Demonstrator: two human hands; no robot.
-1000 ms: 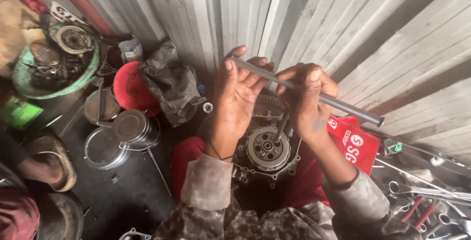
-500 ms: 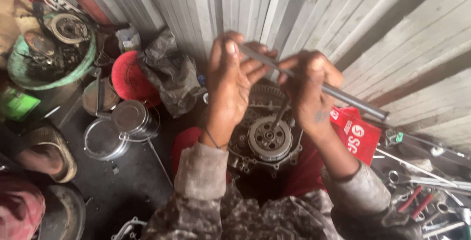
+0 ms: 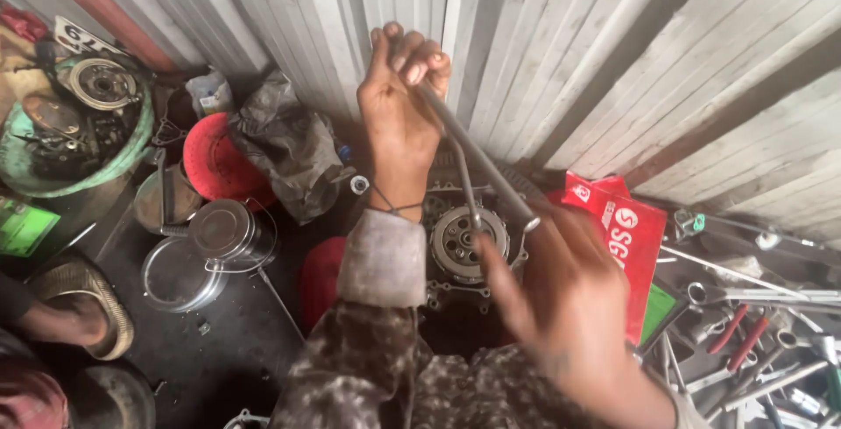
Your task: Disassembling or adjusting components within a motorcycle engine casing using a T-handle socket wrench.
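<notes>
My left hand [image 3: 399,122] is raised and shut on the upper end of a grey T-handle wrench [image 3: 477,162]. The wrench's crossbar slants down to the right, and its thin shaft drops into the round clutch of a motorcycle engine [image 3: 467,243] on the floor. My right hand [image 3: 569,306] is blurred and close to the camera. Its fingers are spread just below the bar's lower end, and it holds nothing. Camouflage sleeves cover both forearms.
A corrugated metal wall [image 3: 569,52] stands behind. At left are a green basin of engine parts [image 3: 53,179], a red bowl [image 3: 210,166], round metal tins [image 3: 219,234], a grey rag [image 3: 289,144] and another person's sandalled foot [image 3: 66,315]. A red box [image 3: 626,236] and loose hand tools [image 3: 753,324] lie at right.
The T-handle has swung round. My left hand rose with its end toward the wall. My right hand let go of the bar and dropped toward the camera.
</notes>
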